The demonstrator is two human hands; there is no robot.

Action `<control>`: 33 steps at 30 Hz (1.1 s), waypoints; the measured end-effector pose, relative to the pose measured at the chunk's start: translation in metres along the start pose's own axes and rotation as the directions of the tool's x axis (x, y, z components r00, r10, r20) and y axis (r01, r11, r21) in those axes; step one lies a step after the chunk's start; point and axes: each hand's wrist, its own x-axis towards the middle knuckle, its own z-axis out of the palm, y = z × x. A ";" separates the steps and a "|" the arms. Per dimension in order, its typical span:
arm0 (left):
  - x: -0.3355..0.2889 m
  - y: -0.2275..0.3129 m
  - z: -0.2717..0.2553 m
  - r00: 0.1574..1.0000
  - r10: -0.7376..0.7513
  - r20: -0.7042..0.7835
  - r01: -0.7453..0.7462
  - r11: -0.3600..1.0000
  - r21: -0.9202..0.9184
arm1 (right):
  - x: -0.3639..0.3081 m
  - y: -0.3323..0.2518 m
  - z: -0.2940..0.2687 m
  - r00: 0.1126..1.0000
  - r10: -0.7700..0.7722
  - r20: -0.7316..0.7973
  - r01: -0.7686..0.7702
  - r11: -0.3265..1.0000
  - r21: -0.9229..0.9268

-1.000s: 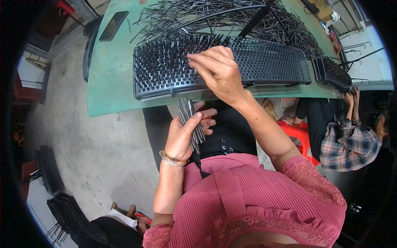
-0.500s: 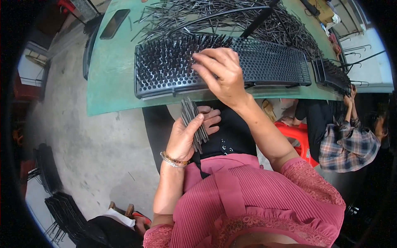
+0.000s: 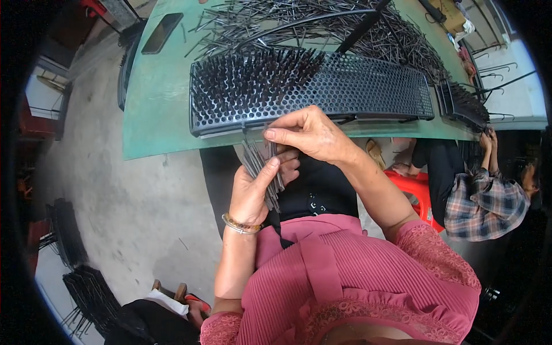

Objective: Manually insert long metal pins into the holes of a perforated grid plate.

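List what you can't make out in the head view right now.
Rod count in the left hand, head view: the rods overlap, and the thumb covers part of them.
Right hand, head view: blur and crowding at the fingertips hide whether it pinches a rod.
Loose pile, head view: far side cut off by the top edge.
Co-worker's hands, head view: too small to show their grip.

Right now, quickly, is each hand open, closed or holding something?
Left hand: closed around a bundle of thin dark rods.
Right hand: at the bundle's upper end; whether it grips a rod can't be told.
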 end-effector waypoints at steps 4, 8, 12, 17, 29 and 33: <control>0.003 -0.004 -0.002 0.997 0.043 -0.066 -0.043 0.999 0.008 | 0.001 0.003 0.004 0.998 -0.027 -0.062 0.033 0.995 0.093; 0.005 -0.005 0.003 0.978 0.124 -0.166 -0.120 0.992 0.033 | 0.004 0.004 0.006 0.983 -0.100 -0.155 0.094 0.995 -0.043; 0.007 -0.008 -0.001 0.961 0.178 -0.211 -0.167 0.984 0.066 | 0.005 0.000 0.006 0.983 -0.077 -0.165 0.084 0.996 0.040; 0.004 -0.002 0.004 0.974 0.118 -0.195 -0.107 0.992 0.064 | 0.006 -0.002 0.003 0.989 -0.099 -0.106 0.093 0.993 -0.066; 0.005 -0.001 0.003 0.974 0.130 -0.186 -0.102 0.983 0.152 | 0.009 0.004 -0.002 0.995 -0.101 -0.019 0.101 0.995 0.004; 0.006 -0.005 0.000 0.970 0.160 -0.183 -0.127 0.976 0.179 | 0.007 -0.003 -0.002 0.995 -0.099 -0.033 0.099 0.995 -0.008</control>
